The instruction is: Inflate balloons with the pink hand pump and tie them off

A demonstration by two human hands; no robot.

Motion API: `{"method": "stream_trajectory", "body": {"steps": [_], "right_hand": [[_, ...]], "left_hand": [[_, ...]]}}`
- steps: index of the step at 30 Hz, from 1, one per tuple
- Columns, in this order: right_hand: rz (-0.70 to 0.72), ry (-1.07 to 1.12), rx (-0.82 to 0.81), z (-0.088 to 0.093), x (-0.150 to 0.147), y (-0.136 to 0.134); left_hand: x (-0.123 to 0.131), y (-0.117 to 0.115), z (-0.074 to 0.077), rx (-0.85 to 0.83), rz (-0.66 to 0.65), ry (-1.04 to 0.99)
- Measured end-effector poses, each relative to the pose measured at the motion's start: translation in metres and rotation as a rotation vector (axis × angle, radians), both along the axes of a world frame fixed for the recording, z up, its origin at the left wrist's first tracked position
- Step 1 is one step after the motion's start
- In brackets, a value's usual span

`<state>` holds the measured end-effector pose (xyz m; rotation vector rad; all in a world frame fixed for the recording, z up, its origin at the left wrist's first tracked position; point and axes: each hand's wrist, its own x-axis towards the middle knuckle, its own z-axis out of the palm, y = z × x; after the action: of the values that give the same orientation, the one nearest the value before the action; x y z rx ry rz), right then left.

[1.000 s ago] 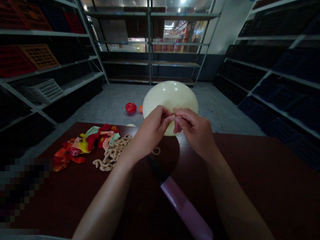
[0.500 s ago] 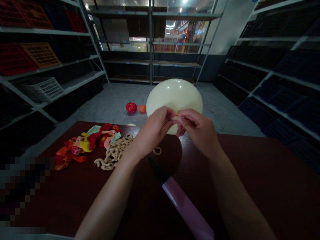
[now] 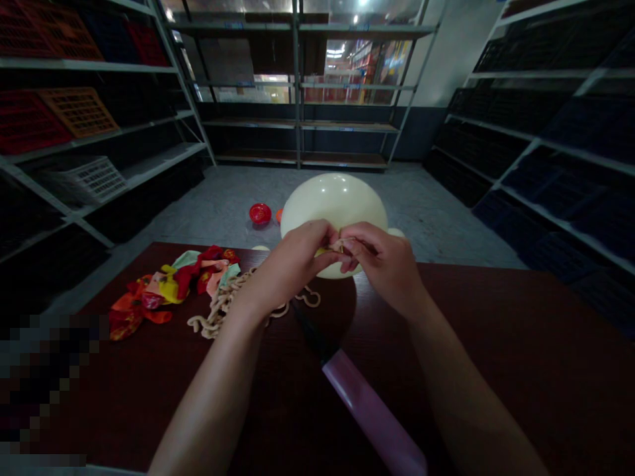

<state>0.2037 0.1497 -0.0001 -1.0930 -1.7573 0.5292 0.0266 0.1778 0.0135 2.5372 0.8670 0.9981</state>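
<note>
Balloon first: cream and blown up full, it sits just above the centre of my screen, at twelve o'clock from both hands. Its underside is close over the far edge of the table, and I cannot tell whether it touches the wood. The left hand and the right hand meet at its lower side, each closed in a tight pinch on the neck. The knuckles face me, so most of the neck is hidden and I cannot make out how it is wrapped.

At eight o'clock from the left hand lies a heap of tan rubber bands, partly behind the wrist. One loose band lies just below the hands at six o'clock. Further out at nine o'clock, a pile of flat balloons in red, yellow, orange and pale green lies against the heap. A pump with a purple barrel and a dark nozzle lies on the table, running up from six o'clock between the forearms with its tip towards the hands.

Beyond the table, on the grey floor at nine o'clock from the balloon, I see a red round thing. Shelf racks line the room at nine, twelve and three o'clock. The nine o'clock rack holds a white basket and an orange crate.
</note>
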Motion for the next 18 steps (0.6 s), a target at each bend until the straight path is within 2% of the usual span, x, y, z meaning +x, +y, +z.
{"method": "stream_trajectory", "body": {"steps": [4,13,18], "right_hand": [[0.072,0.091,-0.067,0.001,-0.001,-0.002],[0.117,0.23,-0.062,0.017,0.001,-0.015],[0.092,0.308,-0.065,0.016,-0.003,-0.015]], "left_hand": [[-0.004,0.002,0.0,0.044,0.002,-0.073],[0.006,-0.003,-0.008,0.277,0.078,-0.227],[0.012,-0.003,-0.015,0.268,0.179,-0.237]]}}
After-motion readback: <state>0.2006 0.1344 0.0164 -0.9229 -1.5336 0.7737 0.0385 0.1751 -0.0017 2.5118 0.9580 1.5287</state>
